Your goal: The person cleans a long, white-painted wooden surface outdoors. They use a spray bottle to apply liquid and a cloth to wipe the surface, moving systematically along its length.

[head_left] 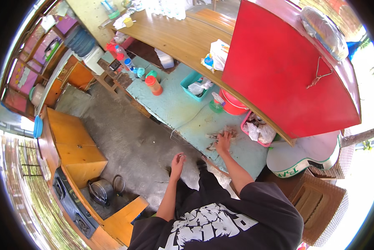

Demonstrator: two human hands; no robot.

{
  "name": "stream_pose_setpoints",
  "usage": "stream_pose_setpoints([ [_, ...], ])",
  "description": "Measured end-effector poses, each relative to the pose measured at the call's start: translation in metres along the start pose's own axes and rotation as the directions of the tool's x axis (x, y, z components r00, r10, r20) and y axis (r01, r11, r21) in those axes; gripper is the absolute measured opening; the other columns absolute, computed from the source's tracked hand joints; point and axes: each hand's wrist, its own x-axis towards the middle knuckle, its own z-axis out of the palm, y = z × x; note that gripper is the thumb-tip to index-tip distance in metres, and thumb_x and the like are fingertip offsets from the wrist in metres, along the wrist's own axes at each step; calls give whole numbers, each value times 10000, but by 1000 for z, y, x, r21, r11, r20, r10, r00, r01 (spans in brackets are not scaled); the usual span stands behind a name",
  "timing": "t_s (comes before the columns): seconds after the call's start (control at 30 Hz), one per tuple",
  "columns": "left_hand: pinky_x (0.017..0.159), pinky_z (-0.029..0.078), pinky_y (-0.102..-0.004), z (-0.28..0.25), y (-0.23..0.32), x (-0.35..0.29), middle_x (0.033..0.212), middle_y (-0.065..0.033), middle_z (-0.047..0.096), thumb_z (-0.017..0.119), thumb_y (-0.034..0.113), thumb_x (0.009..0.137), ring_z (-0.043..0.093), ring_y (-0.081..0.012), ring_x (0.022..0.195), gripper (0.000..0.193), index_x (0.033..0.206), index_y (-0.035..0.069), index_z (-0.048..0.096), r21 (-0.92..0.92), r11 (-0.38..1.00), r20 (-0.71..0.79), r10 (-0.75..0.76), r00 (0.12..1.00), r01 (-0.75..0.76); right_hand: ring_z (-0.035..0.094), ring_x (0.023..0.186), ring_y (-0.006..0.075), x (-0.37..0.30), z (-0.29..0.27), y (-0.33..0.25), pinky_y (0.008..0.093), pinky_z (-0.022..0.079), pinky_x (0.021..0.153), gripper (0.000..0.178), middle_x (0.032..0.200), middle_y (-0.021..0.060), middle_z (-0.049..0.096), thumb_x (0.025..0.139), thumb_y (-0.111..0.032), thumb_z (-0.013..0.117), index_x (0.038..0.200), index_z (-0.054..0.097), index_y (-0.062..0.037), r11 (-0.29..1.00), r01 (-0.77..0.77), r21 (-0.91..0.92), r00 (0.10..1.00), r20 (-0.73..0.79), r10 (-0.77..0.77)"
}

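Right hand [223, 141] is down on a crumpled, brownish-white cloth [234, 132], which lies on the pale blue desk [174, 109] just left of the pink basket [254, 139]. Fingers are spread out over it, probably so one hand covers more of the fabric, but honestly can't tell if they're pinching any of it. Left hand [178, 163] hangs further left of the basket, off the desk's edge, fingers loosely curled. It looks free, though can't tell if something small is tucked in there.

Stuff around the basket: red bucket [237, 110] just behind it, then a green spray bottle [215, 106] to the bucket's left, then a teal tub [189, 93] with plastic bags inside, well left of the basket. Further left again there's an orange container [154, 86]. My guess is it's all lined up along the back to keep the front open for the arm. Basket's stuffed with plastic bags too, likely so the loose bits stay together.
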Motion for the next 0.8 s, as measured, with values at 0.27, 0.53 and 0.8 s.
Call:
stream_pose_setpoints([
  [0.27, 888, 527, -300, -21, 22, 41, 1147, -108, 705, 590, 153, 1031, 658, -158, 998, 337, 1333, 6, 578, 13, 997, 150, 68, 986, -70, 356, 1362, 428, 13, 8, -1, 477, 434, 1086, 408, 1338, 167, 428, 681, -49, 837, 1042, 651, -95, 996, 18, 84, 998, -53, -14],
  [0.53, 862, 523, -295, -121, 28, 56, 1133, -103, 713, 594, 162, 1029, 660, -157, 963, 320, 1310, 10, 593, 8, 993, 169, 111, 979, -114, 287, 1465, 448, -9, -3, -101, 570, 359, 1134, 533, 1538, 222, 349, 802, -192, 760, 1303, 603, -105, 992, -70, -101, 990, -131, 56],
  [0.8, 811, 505, -283, -210, 28, 75, 1137, -95, 719, 582, 190, 1030, 653, -152, 925, 323, 1310, 29, 593, -3, 991, 16, 134, 991, -134, 317, 1448, 408, -30, 32, -188, 562, 382, 1102, 498, 1504, 204, 389, 803, -234, 748, 1271, 598, -154, 998, -48, 45, 997, -52, 50],
])
